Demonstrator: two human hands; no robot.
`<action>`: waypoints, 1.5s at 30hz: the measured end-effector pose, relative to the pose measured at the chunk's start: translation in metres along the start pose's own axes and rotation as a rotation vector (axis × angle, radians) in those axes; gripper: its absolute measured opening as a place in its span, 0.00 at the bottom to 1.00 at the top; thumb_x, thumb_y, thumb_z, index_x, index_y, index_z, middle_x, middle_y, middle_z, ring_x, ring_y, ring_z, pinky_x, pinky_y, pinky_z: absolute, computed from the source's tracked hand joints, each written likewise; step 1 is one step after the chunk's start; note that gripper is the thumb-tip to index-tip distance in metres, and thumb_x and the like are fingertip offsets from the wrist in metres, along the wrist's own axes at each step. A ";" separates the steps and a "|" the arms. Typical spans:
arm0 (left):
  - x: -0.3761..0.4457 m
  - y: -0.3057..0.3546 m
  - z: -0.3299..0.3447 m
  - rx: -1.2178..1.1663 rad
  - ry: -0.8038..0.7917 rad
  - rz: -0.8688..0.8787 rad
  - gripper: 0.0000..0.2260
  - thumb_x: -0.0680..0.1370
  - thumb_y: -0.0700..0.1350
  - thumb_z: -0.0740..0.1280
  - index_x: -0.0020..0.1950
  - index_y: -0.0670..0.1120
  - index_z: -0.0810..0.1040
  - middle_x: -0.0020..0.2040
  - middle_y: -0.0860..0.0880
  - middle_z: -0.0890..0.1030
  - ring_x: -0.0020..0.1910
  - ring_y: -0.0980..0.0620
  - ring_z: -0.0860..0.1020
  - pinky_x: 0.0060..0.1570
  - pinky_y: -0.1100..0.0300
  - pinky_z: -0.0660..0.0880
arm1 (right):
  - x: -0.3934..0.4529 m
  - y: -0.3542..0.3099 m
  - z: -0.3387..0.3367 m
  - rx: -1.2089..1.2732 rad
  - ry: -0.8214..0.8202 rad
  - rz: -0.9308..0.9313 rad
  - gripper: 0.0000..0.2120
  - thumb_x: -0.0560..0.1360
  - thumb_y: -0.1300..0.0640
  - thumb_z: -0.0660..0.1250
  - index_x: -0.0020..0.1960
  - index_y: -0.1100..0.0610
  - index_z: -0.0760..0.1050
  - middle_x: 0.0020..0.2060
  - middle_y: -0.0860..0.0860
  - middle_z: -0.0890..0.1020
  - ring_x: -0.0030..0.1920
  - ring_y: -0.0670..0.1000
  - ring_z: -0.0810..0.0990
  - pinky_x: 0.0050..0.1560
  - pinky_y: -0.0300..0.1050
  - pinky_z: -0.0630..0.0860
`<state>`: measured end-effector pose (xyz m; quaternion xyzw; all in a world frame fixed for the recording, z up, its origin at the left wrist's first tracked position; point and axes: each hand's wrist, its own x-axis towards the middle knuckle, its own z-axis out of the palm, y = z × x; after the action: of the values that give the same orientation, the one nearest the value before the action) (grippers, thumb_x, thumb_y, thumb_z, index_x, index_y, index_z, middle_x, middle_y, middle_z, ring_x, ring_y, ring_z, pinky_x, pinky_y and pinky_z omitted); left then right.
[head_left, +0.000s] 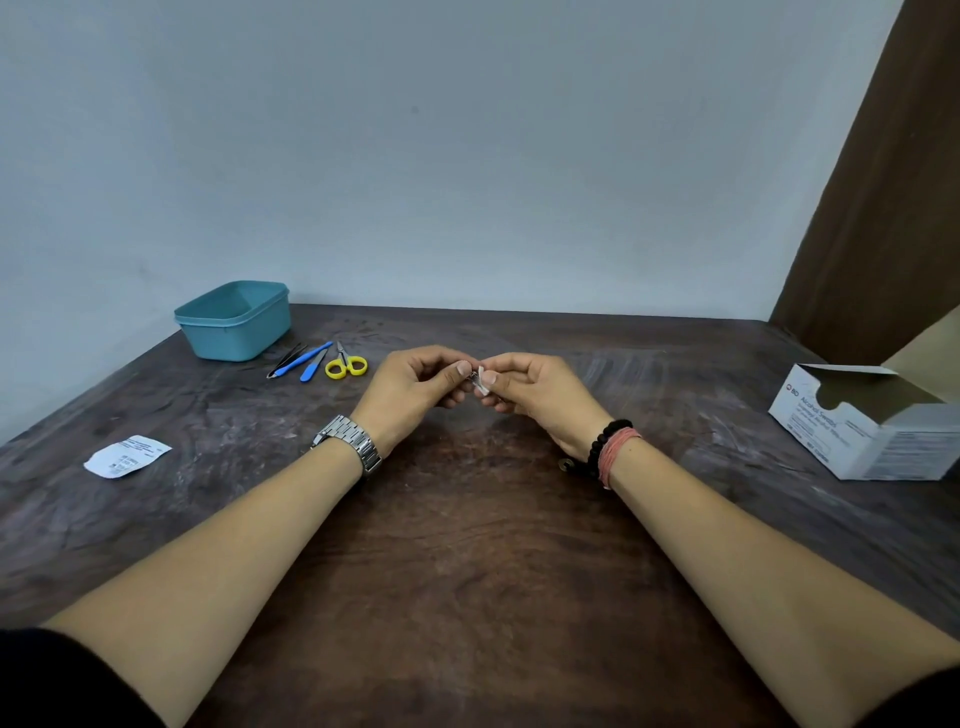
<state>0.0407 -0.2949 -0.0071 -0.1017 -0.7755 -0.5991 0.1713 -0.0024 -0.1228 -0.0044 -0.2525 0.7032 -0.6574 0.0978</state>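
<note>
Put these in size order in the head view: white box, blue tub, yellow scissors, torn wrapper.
1. white box, though it is nearer the camera and cut off at the edge
2. blue tub
3. torn wrapper, also nearer
4. yellow scissors

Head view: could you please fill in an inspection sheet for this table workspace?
Surface: dark wooden table, scuffed and streaked.
Job's things: small white pad and small metal piece, held between the hands above the table.
Clutter: blue tub, tweezers, blue-handled tools, yellow scissors, torn wrapper, open swab box.
Grippers: left hand seems to pinch the metal piece; right hand pinches the pad.
Cables: nothing seen.
Surroundings: pale wall, brown curtain.
</note>
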 end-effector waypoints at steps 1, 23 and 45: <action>0.000 0.000 0.000 0.009 0.008 -0.015 0.05 0.78 0.38 0.66 0.50 0.41 0.82 0.37 0.48 0.82 0.33 0.57 0.79 0.36 0.66 0.77 | 0.000 0.000 0.000 -0.075 0.002 -0.021 0.08 0.77 0.60 0.67 0.55 0.60 0.79 0.38 0.52 0.83 0.38 0.45 0.81 0.42 0.35 0.76; 0.001 -0.006 -0.001 0.307 -0.008 0.072 0.05 0.72 0.49 0.74 0.47 0.54 0.82 0.42 0.52 0.85 0.41 0.52 0.83 0.45 0.49 0.81 | 0.005 0.010 -0.003 -0.344 0.105 -0.113 0.12 0.72 0.56 0.73 0.55 0.51 0.77 0.42 0.51 0.85 0.43 0.48 0.84 0.49 0.47 0.81; 0.002 0.000 -0.002 0.349 0.188 0.175 0.07 0.72 0.44 0.74 0.39 0.53 0.78 0.39 0.59 0.82 0.35 0.62 0.80 0.40 0.62 0.78 | -0.001 0.001 0.007 0.029 -0.003 0.049 0.12 0.73 0.64 0.71 0.57 0.62 0.78 0.47 0.58 0.85 0.43 0.47 0.83 0.43 0.39 0.80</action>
<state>0.0394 -0.2965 -0.0055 -0.0811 -0.8363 -0.4453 0.3094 0.0015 -0.1280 -0.0066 -0.2347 0.6994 -0.6647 0.1184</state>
